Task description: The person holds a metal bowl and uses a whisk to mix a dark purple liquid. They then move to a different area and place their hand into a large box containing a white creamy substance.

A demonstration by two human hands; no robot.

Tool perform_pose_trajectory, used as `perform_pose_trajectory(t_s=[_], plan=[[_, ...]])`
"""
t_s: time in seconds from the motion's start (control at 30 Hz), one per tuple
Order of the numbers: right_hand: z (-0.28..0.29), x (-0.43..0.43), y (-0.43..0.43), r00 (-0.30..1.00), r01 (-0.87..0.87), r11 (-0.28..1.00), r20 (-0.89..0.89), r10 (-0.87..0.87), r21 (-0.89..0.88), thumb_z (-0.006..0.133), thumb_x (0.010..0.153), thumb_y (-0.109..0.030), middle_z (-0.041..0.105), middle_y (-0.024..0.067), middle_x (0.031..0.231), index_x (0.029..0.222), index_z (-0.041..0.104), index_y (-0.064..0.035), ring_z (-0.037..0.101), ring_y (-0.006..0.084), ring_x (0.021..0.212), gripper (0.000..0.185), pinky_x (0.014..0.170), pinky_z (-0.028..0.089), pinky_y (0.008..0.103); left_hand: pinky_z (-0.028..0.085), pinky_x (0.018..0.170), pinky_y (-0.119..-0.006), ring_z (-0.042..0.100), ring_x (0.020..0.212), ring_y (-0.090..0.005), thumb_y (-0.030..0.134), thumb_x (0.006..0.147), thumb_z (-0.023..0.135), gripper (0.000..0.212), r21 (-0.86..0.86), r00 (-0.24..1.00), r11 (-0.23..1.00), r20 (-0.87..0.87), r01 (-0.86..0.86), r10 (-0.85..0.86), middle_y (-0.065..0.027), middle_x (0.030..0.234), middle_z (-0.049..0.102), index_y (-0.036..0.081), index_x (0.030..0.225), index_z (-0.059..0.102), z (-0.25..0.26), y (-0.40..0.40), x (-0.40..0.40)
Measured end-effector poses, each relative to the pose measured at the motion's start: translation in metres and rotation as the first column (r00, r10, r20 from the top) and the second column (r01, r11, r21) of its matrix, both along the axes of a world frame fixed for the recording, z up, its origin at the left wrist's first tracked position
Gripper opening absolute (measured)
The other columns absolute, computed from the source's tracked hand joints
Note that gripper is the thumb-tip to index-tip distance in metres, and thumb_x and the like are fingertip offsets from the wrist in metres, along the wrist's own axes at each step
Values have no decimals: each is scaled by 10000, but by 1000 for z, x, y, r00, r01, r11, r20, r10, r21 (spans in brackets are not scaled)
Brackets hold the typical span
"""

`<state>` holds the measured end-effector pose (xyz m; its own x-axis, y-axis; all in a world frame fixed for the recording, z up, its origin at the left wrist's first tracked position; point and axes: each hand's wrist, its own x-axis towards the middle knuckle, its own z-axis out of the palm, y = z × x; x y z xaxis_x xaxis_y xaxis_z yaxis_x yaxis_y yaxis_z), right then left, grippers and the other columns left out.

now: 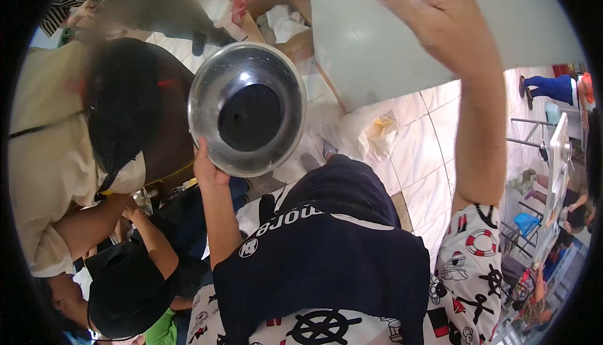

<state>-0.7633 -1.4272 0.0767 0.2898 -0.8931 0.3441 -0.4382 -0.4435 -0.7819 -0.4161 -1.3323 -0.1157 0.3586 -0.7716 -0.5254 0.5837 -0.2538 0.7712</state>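
My left hand [210, 169] grips the lower left rim of a round stainless steel bowl [290, 104], held in front of my body beside the table. The bowl's middle shows a dark round area, either its bottom or a reflection; I cannot tell which. Over the pale tabletop [367, 62], my right hand [419, 5] reaches to the top edge of the view. White residue coats its thumb and fingers. The fingertips are partly cut off, and a dark patch near them is too unclear to name. I wear a dark apron [325, 260] over a patterned shirt.
Close on my left are co-workers, two in black caps [125, 293]. An open cardboard box [299, 45] with white paper stands on the floor beyond the bowl. A clear plastic bag [377, 135] hangs by the table edge. Farther right, people surround another table [556, 180].
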Motion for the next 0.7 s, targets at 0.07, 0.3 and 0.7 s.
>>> perform_pose_trajectory(t_s=[0.07,0.3,0.7], plan=[[11,-8,3,979,74,997,-192,-70,11,554,797,-186,620,137,807,945,591,7,582,241,699,245,642,458,311,414,885,-434,490,1064,-281,213,902,439,394,-7,999,999,10,31,-31,-126,1204,470,52,1254,363,-4,0,6],[11,-16,11,895,46,998,-442,-60,-43,542,756,-195,573,208,721,847,567,43,560,302,648,256,597,433,347,419,882,-435,486,1070,-282,222,902,440,389,-34,997,996,-14,77,-78,-124,1195,476,54,1245,366,-10,12,24],[-3,-1,12,861,31,986,-496,-109,-164,569,777,-222,607,139,827,948,592,-21,570,246,743,265,651,440,322,430,874,-418,501,1056,-270,201,892,467,362,-33,995,998,-87,54,-57,-122,1161,502,44,1214,410,-24,37,1]])
